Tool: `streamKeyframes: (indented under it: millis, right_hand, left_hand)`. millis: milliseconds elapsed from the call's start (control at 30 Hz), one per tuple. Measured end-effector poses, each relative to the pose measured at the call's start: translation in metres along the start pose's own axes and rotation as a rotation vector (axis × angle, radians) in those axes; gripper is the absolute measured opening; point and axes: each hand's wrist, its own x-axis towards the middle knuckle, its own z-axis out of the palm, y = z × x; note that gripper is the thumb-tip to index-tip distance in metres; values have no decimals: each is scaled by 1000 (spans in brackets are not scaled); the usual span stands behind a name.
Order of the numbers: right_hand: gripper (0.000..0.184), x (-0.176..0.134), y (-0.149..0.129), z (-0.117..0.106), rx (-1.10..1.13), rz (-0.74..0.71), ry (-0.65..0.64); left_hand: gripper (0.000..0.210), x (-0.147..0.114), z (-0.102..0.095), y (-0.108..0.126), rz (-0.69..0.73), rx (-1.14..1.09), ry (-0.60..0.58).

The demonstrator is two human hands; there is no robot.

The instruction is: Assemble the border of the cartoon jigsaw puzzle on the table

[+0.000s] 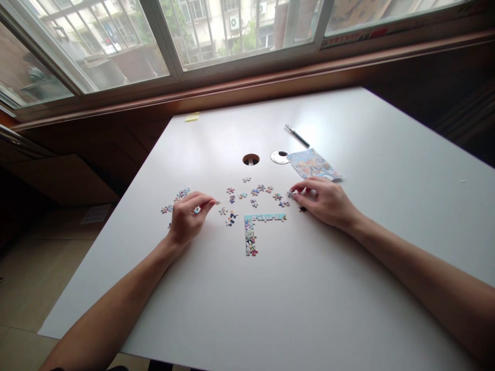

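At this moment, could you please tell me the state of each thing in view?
Left hand: pinching a small piece
Right hand: at another piece, grip unclear
Partial puzzle: joined in an L shape
Loose pieces: scattered
Table hole: uncovered
Round cover: off, beside hole
Picture sheet: image side up
Pen: lying down

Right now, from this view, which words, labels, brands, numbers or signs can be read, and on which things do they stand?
None can be read with certainty.
Picture sheet: possible lettering, too small and blurred.
Joined puzzle pieces: printed details, too small.
Right window pane: coloured marks, too blurred.
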Motion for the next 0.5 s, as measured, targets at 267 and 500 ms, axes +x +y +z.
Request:
streamKeyframes:
  millis: [267, 500]
  right_hand:
    - [17, 0, 0, 0, 10, -6, 3]
    - [14, 0, 0, 0, 27, -2, -8]
  left_hand:
    - [13, -5, 7, 4, 99, -23, -103]
    - [15, -5, 10, 6, 123, 11, -104]
